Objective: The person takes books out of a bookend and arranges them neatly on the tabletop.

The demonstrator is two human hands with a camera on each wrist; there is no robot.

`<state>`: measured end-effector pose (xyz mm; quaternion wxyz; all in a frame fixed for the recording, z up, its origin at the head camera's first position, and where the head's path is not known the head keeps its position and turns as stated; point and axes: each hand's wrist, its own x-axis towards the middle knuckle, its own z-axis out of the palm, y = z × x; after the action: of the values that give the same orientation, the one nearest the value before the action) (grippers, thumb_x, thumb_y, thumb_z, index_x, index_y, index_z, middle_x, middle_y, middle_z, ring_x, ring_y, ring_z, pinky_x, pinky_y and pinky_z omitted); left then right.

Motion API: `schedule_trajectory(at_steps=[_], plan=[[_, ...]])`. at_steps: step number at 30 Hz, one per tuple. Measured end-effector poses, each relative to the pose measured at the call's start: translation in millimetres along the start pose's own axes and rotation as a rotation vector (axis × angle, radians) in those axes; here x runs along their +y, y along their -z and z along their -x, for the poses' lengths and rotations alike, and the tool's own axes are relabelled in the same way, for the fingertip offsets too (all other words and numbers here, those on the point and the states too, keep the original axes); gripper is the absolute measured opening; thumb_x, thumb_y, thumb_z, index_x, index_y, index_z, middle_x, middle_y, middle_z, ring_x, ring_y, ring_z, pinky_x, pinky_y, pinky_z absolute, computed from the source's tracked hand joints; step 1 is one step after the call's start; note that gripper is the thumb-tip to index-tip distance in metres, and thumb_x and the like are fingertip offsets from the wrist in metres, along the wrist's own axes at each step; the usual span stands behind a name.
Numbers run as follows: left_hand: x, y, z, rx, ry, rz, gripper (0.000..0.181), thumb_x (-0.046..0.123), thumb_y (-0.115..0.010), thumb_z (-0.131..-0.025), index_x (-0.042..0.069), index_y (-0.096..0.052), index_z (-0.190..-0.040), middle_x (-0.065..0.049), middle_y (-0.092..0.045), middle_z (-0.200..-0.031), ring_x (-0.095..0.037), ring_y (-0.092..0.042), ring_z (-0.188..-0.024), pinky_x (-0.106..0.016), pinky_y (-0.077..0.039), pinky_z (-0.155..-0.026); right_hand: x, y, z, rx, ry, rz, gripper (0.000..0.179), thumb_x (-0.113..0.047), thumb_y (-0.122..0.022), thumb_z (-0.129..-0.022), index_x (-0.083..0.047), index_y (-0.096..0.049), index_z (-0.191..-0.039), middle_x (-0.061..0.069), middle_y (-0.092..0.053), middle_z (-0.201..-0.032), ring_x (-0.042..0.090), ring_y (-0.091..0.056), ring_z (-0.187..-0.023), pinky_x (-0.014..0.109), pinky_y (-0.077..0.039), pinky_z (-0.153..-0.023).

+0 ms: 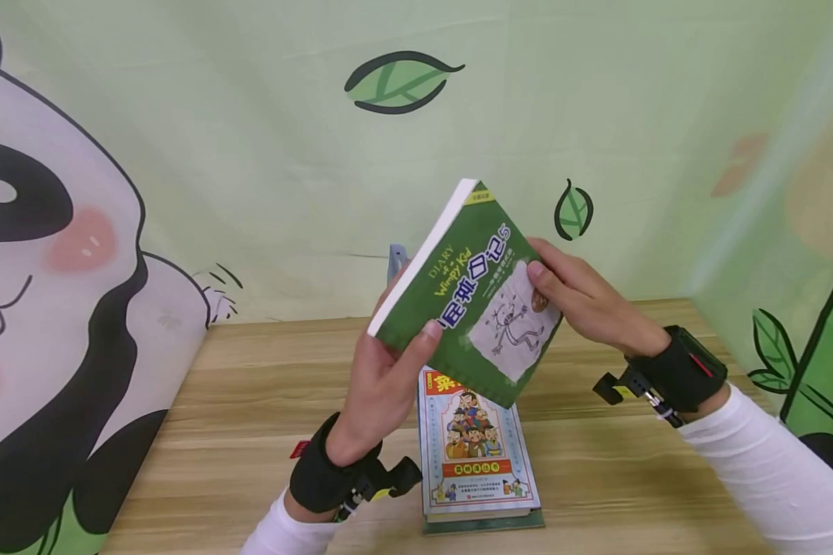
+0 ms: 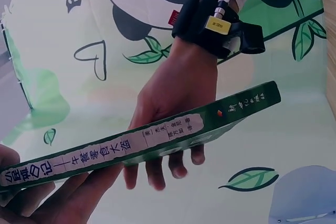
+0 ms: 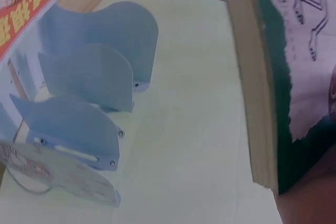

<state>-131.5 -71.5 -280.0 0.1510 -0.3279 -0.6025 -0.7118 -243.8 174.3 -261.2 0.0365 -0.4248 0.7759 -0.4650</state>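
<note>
Both hands hold up a green paperback book (image 1: pixel 444 301), tilted, with a cartoon figure and the words "Diary of a Wimpy Kid" on its cover. My left hand (image 1: pixel 382 385) grips its lower left corner, thumb on the cover. On the right edge, my right hand (image 1: pixel 583 297) pinches it, thumb on the front and fingers underneath. The spine (image 2: pixel 173 132) faces the left wrist camera. Beneath, on the table, lies a colourful illustrated book (image 1: pixel 479 462) on top of another book with a green edge (image 1: pixel 486 526); the held book overlaps their far end in the head view.
A blue rack with several curved dividers (image 3: pixel 94 77) stands behind the held book; only its tip (image 1: pixel 397 258) shows in the head view. The wooden table (image 1: pixel 264 432) meets a printed cloth backdrop (image 1: pixel 284 193) with a large panda (image 1: pixel 42 270) at left.
</note>
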Motion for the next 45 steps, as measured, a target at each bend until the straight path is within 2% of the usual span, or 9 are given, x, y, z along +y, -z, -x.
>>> schedule_trajectory(at_steps=[7, 11, 20, 25, 29, 32, 36, 41, 45], plan=[[-0.8, 0.6, 0.2, 0.012, 0.024, 0.004, 0.061, -0.002, -0.041, -0.101, 0.012, -0.021, -0.157, -0.018, -0.038, -0.155, -0.032, -0.048, -0.137, -0.045, -0.05, -0.1, -3.3, -2.4, 1.1, 0.072, -0.004, -0.065, 0.036, -0.013, -0.035, -0.107, -0.002, -0.045, -0.14, 0.001, -0.062, -0.09, 0.017, -0.066, -0.075, 0.032, -0.055, -0.063], [-0.9, 0.2, -1.2, 0.022, -0.004, 0.004, 0.059, 0.0, -0.041, -0.102, 0.01, -0.021, -0.157, -0.019, -0.039, -0.155, -0.032, -0.048, -0.137, -0.046, -0.048, -0.102, -4.5, -3.8, 1.0, 0.113, -0.003, -0.08, 0.033, -0.012, -0.038, -0.106, -0.001, -0.048, -0.136, 0.0, -0.062, -0.09, 0.016, -0.064, -0.074, 0.031, -0.054, -0.061], [-3.9, 3.5, 0.2, 0.082, -0.045, -0.027, 0.059, 0.023, -0.046, -0.105, 0.007, -0.02, -0.155, -0.021, -0.043, -0.151, -0.031, -0.052, -0.134, -0.046, -0.049, -0.102, -5.8, -7.0, 7.9, 0.202, -0.017, -0.071, 0.033, -0.012, -0.041, -0.105, -0.004, -0.05, -0.136, -0.003, -0.064, -0.097, 0.013, -0.063, -0.08, 0.026, -0.053, -0.065], [-5.6, 3.8, 0.3, 0.094, -0.07, -0.054, 0.057, 0.024, -0.048, -0.104, 0.006, -0.025, -0.153, -0.023, -0.046, -0.147, -0.029, -0.056, -0.13, -0.046, -0.052, -0.097, -7.2, -5.1, 13.0, 0.254, -0.008, -0.064, 0.032, -0.012, -0.041, -0.105, -0.008, -0.05, -0.136, -0.005, -0.064, -0.098, 0.011, -0.063, -0.082, 0.023, -0.053, -0.067], [-8.2, 4.6, 1.6, 0.097, -0.079, -0.071, 0.058, 0.025, -0.05, -0.103, 0.004, -0.026, -0.152, -0.027, -0.05, -0.142, -0.026, -0.062, -0.122, -0.045, -0.057, -0.088, -7.8, -4.5, 15.4, 0.29, -0.018, -0.068, 0.033, -0.013, -0.041, -0.105, -0.009, -0.051, -0.136, -0.006, -0.063, -0.098, 0.009, -0.062, -0.084, 0.021, -0.052, -0.068], [-12.2, 5.2, 7.0, 0.098, -0.061, -0.107, 0.062, 0.03, -0.052, -0.102, 0.004, -0.026, -0.152, -0.027, -0.051, -0.141, -0.023, -0.066, -0.116, -0.042, -0.06, -0.081, -8.3, -5.8, 17.0, 0.321, -0.039, -0.114, 0.032, -0.015, -0.042, -0.105, -0.011, -0.052, -0.136, -0.004, -0.062, -0.097, 0.01, -0.061, -0.085, 0.021, -0.052, -0.069], [-20.6, 4.5, 18.0, 0.105, -0.01, -0.136, 0.062, 0.032, -0.053, -0.102, 0.007, -0.028, -0.153, -0.024, -0.051, -0.143, -0.022, -0.065, -0.117, -0.041, -0.06, -0.081, -9.8, -9.4, 20.8, 0.356, -0.075, -0.179, 0.031, -0.018, -0.043, -0.105, -0.013, -0.053, -0.134, -0.001, -0.06, -0.098, 0.012, -0.059, -0.086, 0.021, -0.05, -0.072], [-31.4, 0.9, 29.7, 0.127, 0.022, -0.143, 0.056, 0.021, -0.055, -0.101, 0.009, -0.033, -0.151, -0.024, -0.054, -0.141, -0.026, -0.064, -0.117, -0.042, -0.06, -0.08, -10.3, -15.5, 24.0, 0.381, -0.104, -0.19, 0.031, -0.02, -0.042, -0.105, -0.015, -0.053, -0.135, -0.002, -0.059, -0.097, 0.012, -0.058, -0.085, 0.021, -0.05, -0.072], [-37.7, -4.2, 36.2, 0.128, 0.029, -0.166, 0.051, 0.011, -0.056, -0.1, 0.007, -0.04, -0.148, -0.024, -0.058, -0.135, -0.023, -0.066, -0.114, -0.042, -0.06, -0.077, -8.8, -21.5, 25.3, 0.385, -0.115, -0.196, 0.03, -0.02, -0.042, -0.106, -0.015, -0.054, -0.133, -0.003, -0.061, -0.097, 0.011, -0.06, -0.084, 0.022, -0.052, -0.07]])
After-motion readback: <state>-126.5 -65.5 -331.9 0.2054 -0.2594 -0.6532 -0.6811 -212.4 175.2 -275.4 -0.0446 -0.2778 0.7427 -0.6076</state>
